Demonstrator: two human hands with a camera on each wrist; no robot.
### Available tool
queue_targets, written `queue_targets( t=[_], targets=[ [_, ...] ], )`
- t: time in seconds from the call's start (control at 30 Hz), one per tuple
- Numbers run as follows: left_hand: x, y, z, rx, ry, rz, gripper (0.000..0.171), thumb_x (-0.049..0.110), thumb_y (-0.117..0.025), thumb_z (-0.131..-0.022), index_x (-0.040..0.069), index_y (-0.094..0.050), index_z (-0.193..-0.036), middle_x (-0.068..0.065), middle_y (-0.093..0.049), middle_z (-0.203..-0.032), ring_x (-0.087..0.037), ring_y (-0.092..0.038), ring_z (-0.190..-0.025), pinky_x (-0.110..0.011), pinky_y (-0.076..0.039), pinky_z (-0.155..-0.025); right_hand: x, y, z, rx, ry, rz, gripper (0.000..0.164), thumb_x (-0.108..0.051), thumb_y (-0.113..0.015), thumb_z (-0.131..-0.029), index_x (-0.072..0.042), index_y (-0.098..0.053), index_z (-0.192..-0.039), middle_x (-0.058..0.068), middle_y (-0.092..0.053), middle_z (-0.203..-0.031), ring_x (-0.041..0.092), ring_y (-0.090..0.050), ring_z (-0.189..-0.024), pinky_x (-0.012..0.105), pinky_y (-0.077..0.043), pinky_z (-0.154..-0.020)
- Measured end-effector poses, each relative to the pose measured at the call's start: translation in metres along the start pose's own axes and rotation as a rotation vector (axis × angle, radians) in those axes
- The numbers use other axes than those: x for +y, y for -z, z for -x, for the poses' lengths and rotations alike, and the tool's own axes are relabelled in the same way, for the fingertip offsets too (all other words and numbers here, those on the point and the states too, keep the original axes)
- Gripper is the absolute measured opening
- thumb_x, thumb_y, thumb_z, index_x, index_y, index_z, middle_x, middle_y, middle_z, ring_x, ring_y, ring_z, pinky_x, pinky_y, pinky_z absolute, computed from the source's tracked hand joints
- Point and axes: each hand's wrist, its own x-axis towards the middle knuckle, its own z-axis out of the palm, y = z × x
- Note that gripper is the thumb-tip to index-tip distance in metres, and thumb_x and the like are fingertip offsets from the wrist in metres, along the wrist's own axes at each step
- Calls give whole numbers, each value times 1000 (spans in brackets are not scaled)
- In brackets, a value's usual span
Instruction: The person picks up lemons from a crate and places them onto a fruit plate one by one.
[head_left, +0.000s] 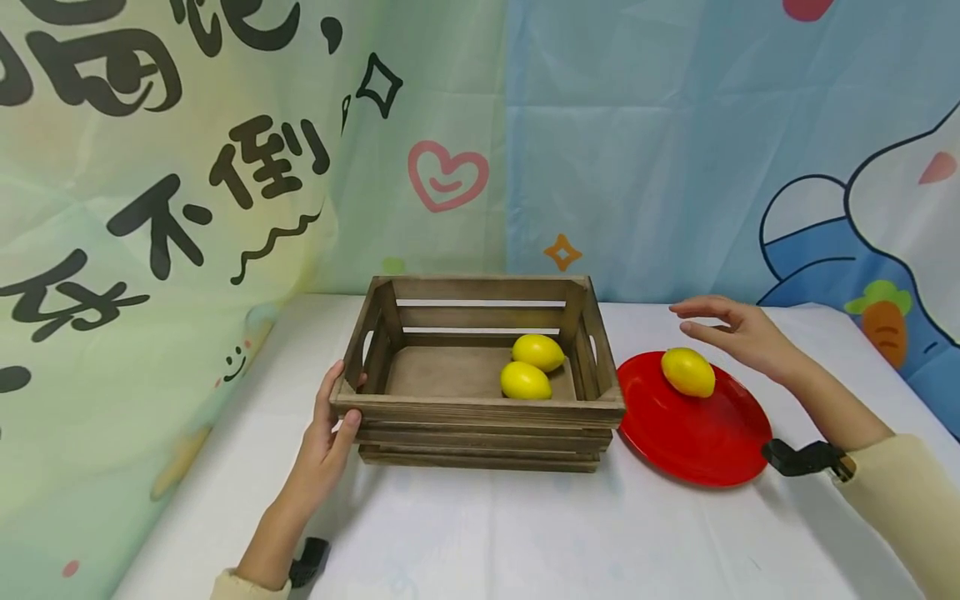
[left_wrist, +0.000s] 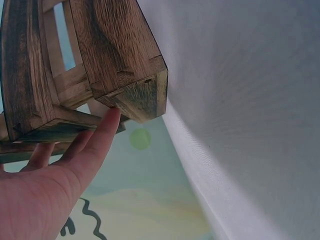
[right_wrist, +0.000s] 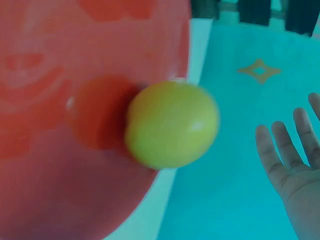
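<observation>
A slatted wooden crate (head_left: 480,433) stands on the white cloth, two yellow lemons (head_left: 526,380) lying inside it toward the right. My left hand (head_left: 321,450) grips the crate's left side, thumb at the front corner and fingers over the side wall. Seen from the left wrist, that hand (left_wrist: 65,175) reaches round the crate's wooden edge (left_wrist: 120,50). To the right, a red plate (head_left: 697,442) bears one lemon (head_left: 687,372) near its far edge. My right hand (head_left: 750,337) hovers just beyond that lemon, apart from it, fingers extended; the right wrist view shows its spread fingers (right_wrist: 270,155).
White cloth (head_left: 480,533) covers the table. Behind it hangs a printed backdrop (head_left: 615,167) with dark lettering, a pink heart and a cartoon figure. The plate's left rim lies close against the crate's right side.
</observation>
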Motion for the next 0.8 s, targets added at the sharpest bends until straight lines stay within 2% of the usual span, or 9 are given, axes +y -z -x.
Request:
queue_targets(
  t=[0.03,0.1,0.2,0.37,0.6,0.8],
  targets=[
    [0,0,0,2,1,-2,66,0,-45,-101,19,-14,-156,-15,-48,-146,-33,-49,-124,-35,-48,-88,-4,0,-1,1,12,-20,36,-14,-62,-96,-2,-58,-130,-3,-59,-123,-12,-47,-105,7,-42,-78],
    [0,0,0,3,-1,-6,66,0,-45,-101,19,-15,-156,-15,-48,-146,-34,-50,-124,-37,-49,-87,-13,-1,-4,2,34,-65,35,-11,-63,-95,-2,-59,-128,-15,-59,-118,-11,-51,-103,8,-43,-79],
    [0,0,0,2,-4,-12,65,0,-45,-101,20,-15,-156,-15,-49,-146,-34,-50,-124,-42,-48,-88,-26,-2,-7,9,67,-132,32,-7,-62,-95,0,-60,-126,-22,-60,-112,-6,-59,-99,11,-47,-78],
    [0,0,-1,-3,-16,-14,64,1,-45,-102,20,-15,-156,-16,-49,-145,-36,-50,-125,-49,-47,-89,-49,-4,-10,-4,135,-232,31,-1,-61,-94,1,-60,-124,-14,-64,-113,2,-63,-99,16,-51,-77],
    [-1,2,0,-3,-13,-14,66,0,-46,-101,21,-15,-156,-15,-50,-144,-33,-51,-124,-41,-47,-90,-83,-5,-19,-114,286,-351,32,8,-58,-92,4,-60,-123,-5,-65,-117,8,-64,-104,20,-52,-81],
    [-2,0,-1,-8,-20,12,65,0,-45,-101,20,-15,-156,-15,-49,-145,-33,-50,-125,-39,-47,-90,-109,-12,-33,-191,393,-414,32,12,-60,-89,1,-65,-118,2,-63,-118,14,-65,-102,22,-52,-83]
  ],
)
